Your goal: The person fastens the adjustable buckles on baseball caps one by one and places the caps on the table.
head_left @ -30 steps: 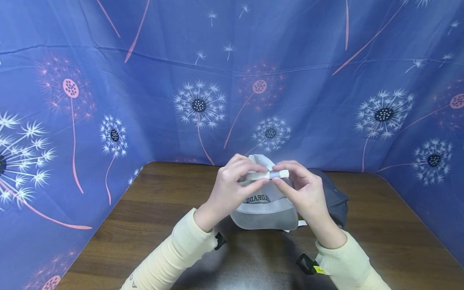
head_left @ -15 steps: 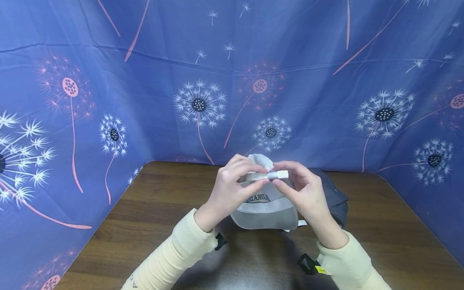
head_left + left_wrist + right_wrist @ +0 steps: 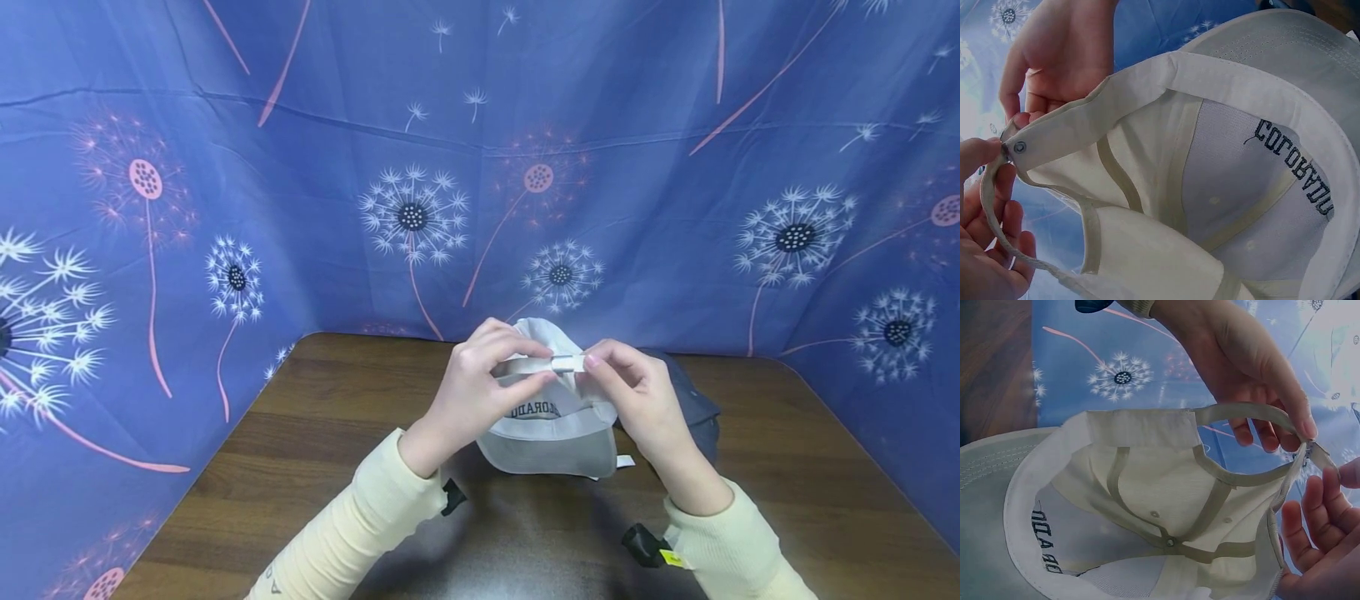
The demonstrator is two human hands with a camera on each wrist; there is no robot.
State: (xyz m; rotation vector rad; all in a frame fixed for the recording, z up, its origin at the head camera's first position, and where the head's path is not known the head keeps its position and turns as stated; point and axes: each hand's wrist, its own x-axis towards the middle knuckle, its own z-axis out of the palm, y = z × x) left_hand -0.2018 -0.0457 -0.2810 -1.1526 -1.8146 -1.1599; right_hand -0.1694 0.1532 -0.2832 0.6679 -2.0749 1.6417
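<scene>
A white baseball cap (image 3: 551, 429) with dark embroidered lettering is held with its inside showing and its grey brim toward the front of the table. My left hand (image 3: 480, 387) pinches the cap's back strap (image 3: 1247, 412) at the metal buckle (image 3: 564, 364). To the right of the buckle, thumb and fingers of my right hand (image 3: 648, 404) pinch the strap's free end. In the left wrist view, a snap stud (image 3: 1020, 147) shows on the sweatband (image 3: 1129, 94) near the buckle. The fingertips partly cover the strap end.
A dark grey cap (image 3: 701, 417) lies on the brown wooden table (image 3: 337, 400), behind my right hand. White tags (image 3: 625, 461) stick out near the white cap's brim. A blue dandelion-print cloth (image 3: 480, 233) hangs behind and at both sides.
My right hand has shifted from beside the buckle slightly right and down, and its fingertips now grip the strap end that stuck out uncovered before. My left hand has stayed in place.
</scene>
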